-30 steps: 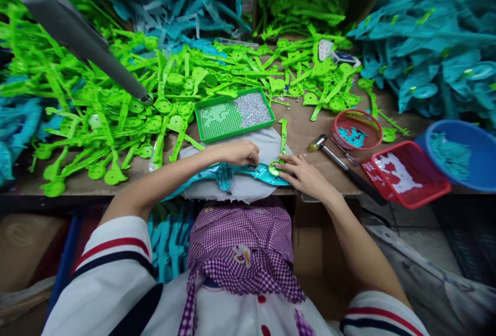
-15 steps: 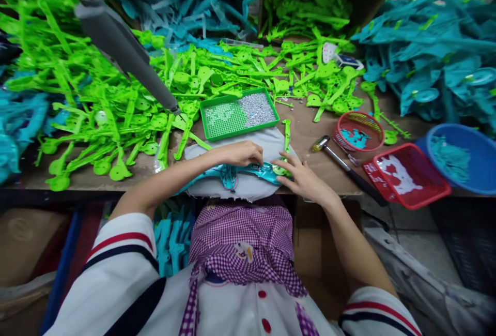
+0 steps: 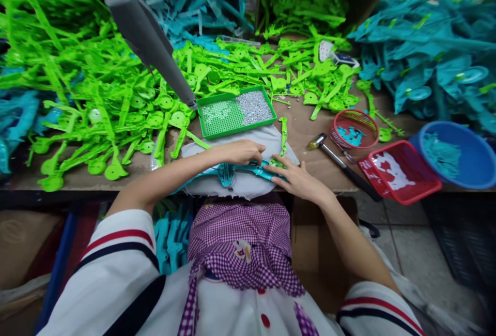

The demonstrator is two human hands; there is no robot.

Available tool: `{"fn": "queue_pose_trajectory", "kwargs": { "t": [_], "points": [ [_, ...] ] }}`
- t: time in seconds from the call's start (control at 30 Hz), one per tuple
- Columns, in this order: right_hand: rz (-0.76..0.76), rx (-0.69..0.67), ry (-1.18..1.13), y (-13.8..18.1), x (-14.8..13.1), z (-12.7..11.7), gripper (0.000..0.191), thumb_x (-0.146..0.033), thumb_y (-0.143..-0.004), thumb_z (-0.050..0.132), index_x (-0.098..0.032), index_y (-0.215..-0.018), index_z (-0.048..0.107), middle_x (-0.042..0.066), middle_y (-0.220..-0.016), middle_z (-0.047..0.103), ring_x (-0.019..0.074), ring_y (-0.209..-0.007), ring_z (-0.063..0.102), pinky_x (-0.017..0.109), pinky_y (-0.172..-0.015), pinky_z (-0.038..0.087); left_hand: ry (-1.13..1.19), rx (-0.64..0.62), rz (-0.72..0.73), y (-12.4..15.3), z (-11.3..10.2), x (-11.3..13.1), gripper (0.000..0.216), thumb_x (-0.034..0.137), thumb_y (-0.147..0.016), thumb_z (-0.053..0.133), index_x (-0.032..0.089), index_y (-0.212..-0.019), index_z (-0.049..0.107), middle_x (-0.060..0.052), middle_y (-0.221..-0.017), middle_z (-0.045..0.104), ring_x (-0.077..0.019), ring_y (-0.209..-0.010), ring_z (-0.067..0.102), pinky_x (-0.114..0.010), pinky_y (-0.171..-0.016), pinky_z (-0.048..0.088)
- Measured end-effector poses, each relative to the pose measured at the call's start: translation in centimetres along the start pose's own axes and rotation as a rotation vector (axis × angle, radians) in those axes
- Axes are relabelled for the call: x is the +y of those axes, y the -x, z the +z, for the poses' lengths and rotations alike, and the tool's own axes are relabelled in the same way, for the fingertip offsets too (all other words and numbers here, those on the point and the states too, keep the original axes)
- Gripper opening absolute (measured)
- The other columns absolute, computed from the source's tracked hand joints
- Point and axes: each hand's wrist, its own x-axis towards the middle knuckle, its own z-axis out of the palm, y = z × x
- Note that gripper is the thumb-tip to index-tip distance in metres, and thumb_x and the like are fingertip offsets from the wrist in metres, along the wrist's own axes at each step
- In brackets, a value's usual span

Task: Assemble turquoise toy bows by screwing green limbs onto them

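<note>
A long teal plastic shell (image 3: 226, 174) lies on a grey cloth (image 3: 248, 189) at the front edge of the bench, with thin wires and a small dark part at its middle. My left hand (image 3: 248, 152) is curled over the shell's right half, fingertips closed and pressed down; what they pinch is hidden. Stretched and spread, the fingers of my right hand (image 3: 298, 177) rest on the shell's right end. A lime-green plastic arm (image 3: 284, 134) lies just beyond that hand, its lower end partly covered by the fingers.
A green tray (image 3: 232, 132) of small metal pieces stands behind my hands. From the upper left hangs a grey power screwdriver (image 3: 151, 41). To the right are a hammer (image 3: 341, 163), red baskets (image 3: 405, 199) and a blue basin (image 3: 480, 181). Lime-green parts (image 3: 104, 93) and teal shells (image 3: 434, 51) are heaped around.
The hanging screwdriver has swung right, its tip now by the tray's left corner. My right hand has shifted slightly left, fingers lower on the shell. My left hand stays nearly in place.
</note>
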Motion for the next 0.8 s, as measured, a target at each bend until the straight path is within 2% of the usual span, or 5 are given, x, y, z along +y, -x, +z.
{"fn": "queue_pose_trajectory", "kwargs": {
  "t": [0.3, 0.47, 0.53, 0.63, 0.8],
  "points": [
    [0.0, 0.01, -0.005, 0.0, 0.2, 0.5, 0.05, -0.054, -0.102, 0.035, -0.045, -0.152, 0.042, 0.006, -0.17, 0.023, 0.0454, -0.154, 0.024, 0.091, -0.104, 0.018, -0.146, 0.069, -0.056, 1.0, 0.6, 1.5, 0.036, 0.005, -0.087, 0.051, 0.025, -0.104, 0.076, -0.01, -0.115, 0.065, -0.0224, -0.105, 0.056, -0.033, -0.087, 0.036],
    [0.002, 0.127, -0.058, 0.8, 0.3, 1.1, 0.053, -0.057, -0.101, 0.038, -0.043, -0.152, 0.043, 0.007, -0.172, 0.017, 0.0424, -0.155, 0.023, 0.084, -0.111, 0.022, -0.094, 0.142, -0.141, 1.1, 1.4, 1.7, 0.033, 0.008, -0.09, 0.051, 0.025, -0.101, 0.077, -0.01, -0.126, 0.061, -0.0252, -0.115, 0.052, -0.036, -0.094, 0.034],
    [0.009, 0.244, -0.156, 1.8, 0.3, 1.0, 0.056, -0.057, -0.1, 0.041, -0.038, -0.152, 0.045, 0.007, -0.172, 0.016, 0.0374, -0.155, 0.028, 0.072, -0.117, 0.031, -0.081, 0.137, -0.157, 1.3, 1.6, 1.7, 0.033, 0.008, -0.09, 0.05, 0.025, -0.102, 0.076, -0.009, -0.126, 0.061, -0.0245, -0.116, 0.051, -0.036, -0.096, 0.034],
    [0.042, 0.542, -0.352, 3.2, 0.0, 0.6, 0.051, -0.054, -0.099, 0.045, -0.031, -0.143, 0.058, 0.009, -0.163, 0.039, 0.0298, -0.147, 0.044, 0.054, -0.119, 0.04, -0.051, 0.157, -0.182, 1.5, 1.5, 2.1, 0.032, 0.01, -0.093, 0.049, 0.023, -0.108, 0.074, -0.01, -0.127, 0.061, -0.0238, -0.118, 0.052, -0.037, -0.099, 0.035],
    [0.126, 0.936, -0.583, 2.5, -0.4, -1.0, 0.039, -0.053, -0.097, 0.051, -0.028, -0.115, 0.074, 0.01, -0.124, 0.072, 0.0287, -0.123, 0.065, 0.056, -0.112, 0.048, 0.064, 0.266, -0.225, -0.2, 0.9, 3.1, 0.036, 0.016, -0.097, 0.048, 0.018, -0.129, 0.063, -0.013, -0.129, 0.059, -0.0227, -0.118, 0.057, -0.036, -0.1, 0.041]
  ]
}}
